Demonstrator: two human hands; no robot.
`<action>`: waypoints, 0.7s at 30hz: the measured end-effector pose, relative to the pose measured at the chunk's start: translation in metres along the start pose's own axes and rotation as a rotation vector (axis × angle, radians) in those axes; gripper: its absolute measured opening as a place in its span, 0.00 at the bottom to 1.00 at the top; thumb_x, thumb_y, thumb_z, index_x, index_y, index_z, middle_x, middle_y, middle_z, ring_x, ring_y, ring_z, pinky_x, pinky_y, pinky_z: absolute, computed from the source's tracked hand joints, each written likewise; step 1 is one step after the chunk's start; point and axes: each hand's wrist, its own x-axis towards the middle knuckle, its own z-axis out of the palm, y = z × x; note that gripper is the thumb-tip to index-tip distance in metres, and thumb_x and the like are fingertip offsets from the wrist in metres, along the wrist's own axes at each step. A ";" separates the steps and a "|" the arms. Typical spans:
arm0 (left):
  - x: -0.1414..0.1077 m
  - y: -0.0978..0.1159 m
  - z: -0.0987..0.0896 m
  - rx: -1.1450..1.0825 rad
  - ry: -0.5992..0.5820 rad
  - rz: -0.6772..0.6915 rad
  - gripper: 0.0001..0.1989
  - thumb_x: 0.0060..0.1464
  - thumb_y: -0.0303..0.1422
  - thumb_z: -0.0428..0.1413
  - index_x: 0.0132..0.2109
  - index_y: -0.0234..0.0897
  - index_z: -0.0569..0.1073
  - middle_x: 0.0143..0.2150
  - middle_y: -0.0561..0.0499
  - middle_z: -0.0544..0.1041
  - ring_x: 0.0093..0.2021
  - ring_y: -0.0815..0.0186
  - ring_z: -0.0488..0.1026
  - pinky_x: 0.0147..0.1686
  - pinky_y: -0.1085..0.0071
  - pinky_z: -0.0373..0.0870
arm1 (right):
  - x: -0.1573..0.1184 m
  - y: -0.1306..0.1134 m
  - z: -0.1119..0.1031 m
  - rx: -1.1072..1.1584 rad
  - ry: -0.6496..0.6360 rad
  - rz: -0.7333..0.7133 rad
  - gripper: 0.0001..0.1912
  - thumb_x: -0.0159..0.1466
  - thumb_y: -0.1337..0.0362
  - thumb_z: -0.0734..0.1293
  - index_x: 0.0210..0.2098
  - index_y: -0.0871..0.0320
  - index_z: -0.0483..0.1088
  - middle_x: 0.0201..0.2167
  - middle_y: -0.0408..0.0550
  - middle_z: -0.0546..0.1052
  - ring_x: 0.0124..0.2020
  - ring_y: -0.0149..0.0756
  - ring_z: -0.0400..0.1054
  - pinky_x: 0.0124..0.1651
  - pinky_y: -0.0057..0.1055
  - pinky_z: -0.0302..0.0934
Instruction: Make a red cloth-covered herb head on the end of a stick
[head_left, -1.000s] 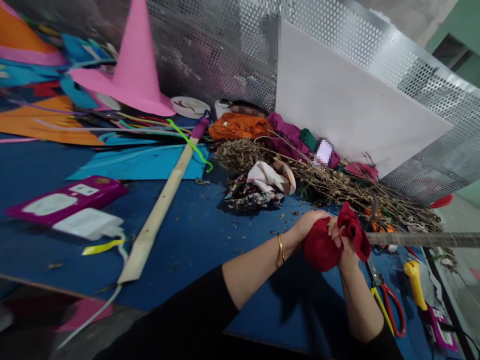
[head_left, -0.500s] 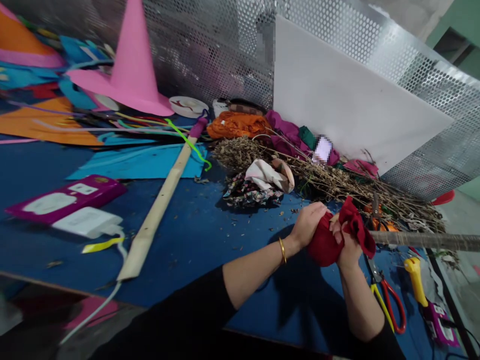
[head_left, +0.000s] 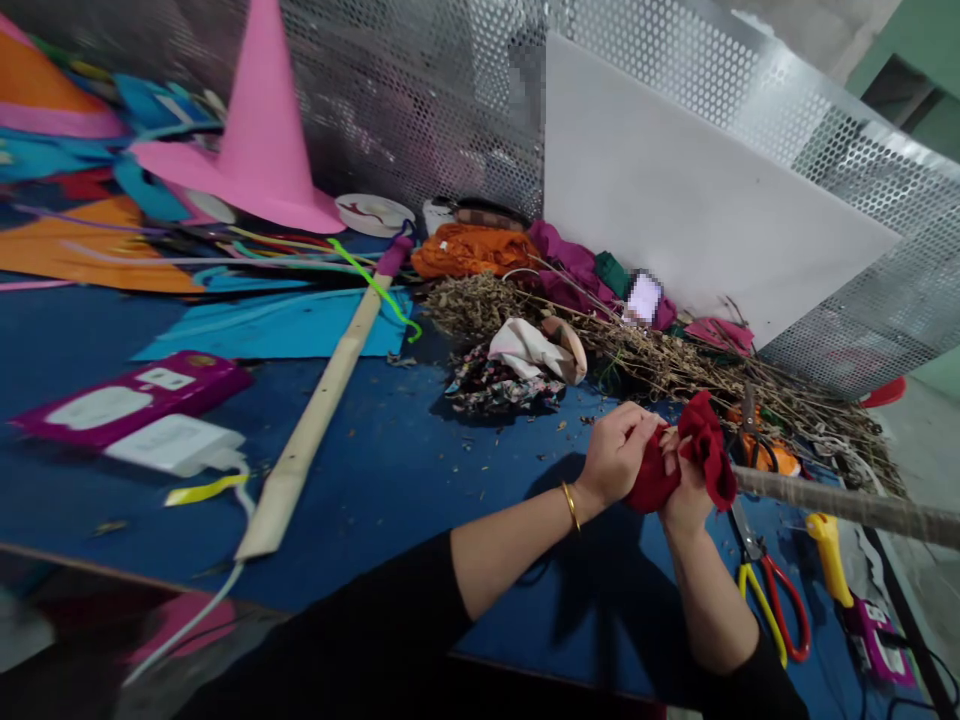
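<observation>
Change: since the earlier frames, the far end of the long stick (head_left: 847, 497) has dropped at the right edge, and the left hand (head_left: 616, 455) has been curled further over the red cloth (head_left: 709, 450), so that less of its rounded part is exposed.
Left hand: closed on the rounded part of the red cloth, with fingers bent; a gold bracelet (head_left: 571, 507) is worn at the wrist.
Right hand (head_left: 684, 505): gripping the gathered neck of the red cloth, below the ruffled end.
Red cloth: held above the surface (head_left: 390, 520), between and within both hands; the near end of the long stick is hidden behind the ruffle.
Right of hands: scissors (head_left: 750, 540) with one red and one yellow handle are seen lying open, near a yellow-handled tool (head_left: 827, 560).
Beyond hands: dried stems (head_left: 675, 365) are spread in front of a white board (head_left: 675, 190); a crumpled patterned cloth (head_left: 499, 390) is placed just beside them.
Left of hands: a pale wooden stick (head_left: 315, 410) is laid slantwise, its upper part across a blue sheet (head_left: 277, 325); a pink pointed hat (head_left: 270, 140) is stood upright behind.
</observation>
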 end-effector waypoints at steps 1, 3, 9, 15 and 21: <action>0.002 0.001 -0.002 0.002 -0.004 0.011 0.20 0.62 0.40 0.46 0.31 0.35 0.78 0.32 0.45 0.77 0.36 0.61 0.72 0.41 0.67 0.65 | -0.002 0.000 0.002 0.032 0.011 -0.027 0.12 0.59 0.55 0.65 0.25 0.53 0.61 0.20 0.38 0.64 0.24 0.31 0.58 0.33 0.32 0.59; 0.004 0.000 -0.004 0.015 -0.006 0.004 0.21 0.62 0.41 0.46 0.30 0.36 0.78 0.31 0.46 0.77 0.34 0.62 0.72 0.40 0.67 0.65 | -0.005 0.001 0.005 0.040 0.049 -0.063 0.11 0.58 0.56 0.66 0.25 0.53 0.62 0.20 0.37 0.64 0.23 0.31 0.58 0.35 0.32 0.59; 0.005 -0.013 0.001 -0.111 -0.035 -0.105 0.23 0.61 0.49 0.47 0.39 0.37 0.79 0.40 0.45 0.78 0.43 0.59 0.72 0.50 0.65 0.63 | 0.007 0.001 0.000 0.085 0.071 0.023 0.11 0.56 0.56 0.69 0.25 0.54 0.65 0.19 0.38 0.65 0.22 0.30 0.57 0.32 0.32 0.57; 0.010 -0.024 0.006 -0.853 -0.310 -0.639 0.28 0.53 0.55 0.52 0.44 0.34 0.76 0.40 0.44 0.79 0.43 0.57 0.74 0.52 0.59 0.65 | 0.014 -0.018 0.001 0.193 -0.045 0.059 0.19 0.60 0.52 0.66 0.19 0.55 0.61 0.13 0.36 0.58 0.22 0.32 0.59 0.35 0.33 0.59; 0.017 -0.027 0.001 -0.593 -0.189 -0.489 0.16 0.49 0.44 0.56 0.26 0.34 0.75 0.25 0.50 0.76 0.32 0.62 0.71 0.47 0.64 0.66 | 0.004 -0.021 0.006 0.213 -0.140 0.040 0.22 0.61 0.51 0.65 0.17 0.54 0.59 0.15 0.38 0.58 0.22 0.32 0.58 0.32 0.33 0.57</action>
